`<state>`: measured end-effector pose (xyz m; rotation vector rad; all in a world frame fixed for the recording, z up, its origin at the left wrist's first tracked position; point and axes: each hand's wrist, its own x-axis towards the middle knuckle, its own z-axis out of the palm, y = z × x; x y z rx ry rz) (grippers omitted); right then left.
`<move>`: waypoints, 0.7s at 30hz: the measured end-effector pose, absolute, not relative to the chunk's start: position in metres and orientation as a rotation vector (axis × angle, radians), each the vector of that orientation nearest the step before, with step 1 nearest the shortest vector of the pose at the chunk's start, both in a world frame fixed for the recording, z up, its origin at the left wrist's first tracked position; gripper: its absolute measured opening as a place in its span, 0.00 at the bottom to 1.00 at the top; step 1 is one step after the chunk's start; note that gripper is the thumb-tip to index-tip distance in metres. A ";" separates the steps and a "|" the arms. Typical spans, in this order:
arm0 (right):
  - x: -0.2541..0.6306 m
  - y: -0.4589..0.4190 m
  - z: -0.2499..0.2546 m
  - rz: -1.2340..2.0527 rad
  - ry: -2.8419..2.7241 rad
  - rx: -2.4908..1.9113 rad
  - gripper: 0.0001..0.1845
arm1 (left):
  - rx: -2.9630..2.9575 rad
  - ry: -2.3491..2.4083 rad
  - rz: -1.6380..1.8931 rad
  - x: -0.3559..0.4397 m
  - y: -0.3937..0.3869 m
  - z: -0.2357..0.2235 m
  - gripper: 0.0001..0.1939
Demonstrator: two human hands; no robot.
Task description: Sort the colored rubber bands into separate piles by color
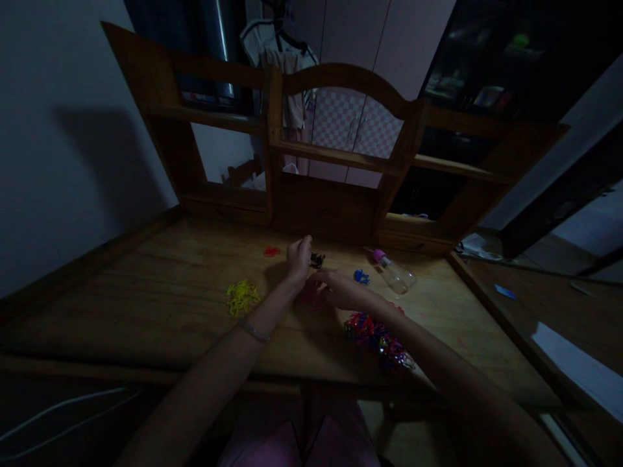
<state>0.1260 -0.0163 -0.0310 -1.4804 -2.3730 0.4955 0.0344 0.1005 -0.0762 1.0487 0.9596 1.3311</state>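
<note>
My left hand [298,259] is closed at the middle of the wooden desk, beside a small dark heap of bits [317,260]; whatever it may hold is hidden. Just to its right, my right hand [335,289] has curled fingers at a pink heap of thin strands [314,297]. Dim light keeps me from making out anything between those fingers. Under my right forearm lies a larger mixed heap [372,334] of red, blue and shiny pieces. Yellow strands [242,298] are piled left of my left forearm. A little blue heap [361,277] and red pieces [271,251] lie farther back.
A clear bottle with a purple cap [395,272] lies on its side at the right of the desk [160,298]. A wooden shelf unit [326,207] stands along the back edge. White paper [579,363] rests on a surface at the far right.
</note>
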 end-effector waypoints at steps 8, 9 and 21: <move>0.124 -0.006 -0.036 0.664 -2.487 -1.333 0.20 | 0.913 0.910 1.514 0.023 0.109 -0.071 0.18; 0.123 -0.009 -0.034 0.695 -2.490 -1.363 0.19 | 0.918 0.911 1.511 0.023 0.110 -0.072 0.18; 0.185 -0.080 0.010 0.542 -2.170 -1.537 0.14 | 1.497 0.695 0.993 0.043 0.079 -0.071 0.22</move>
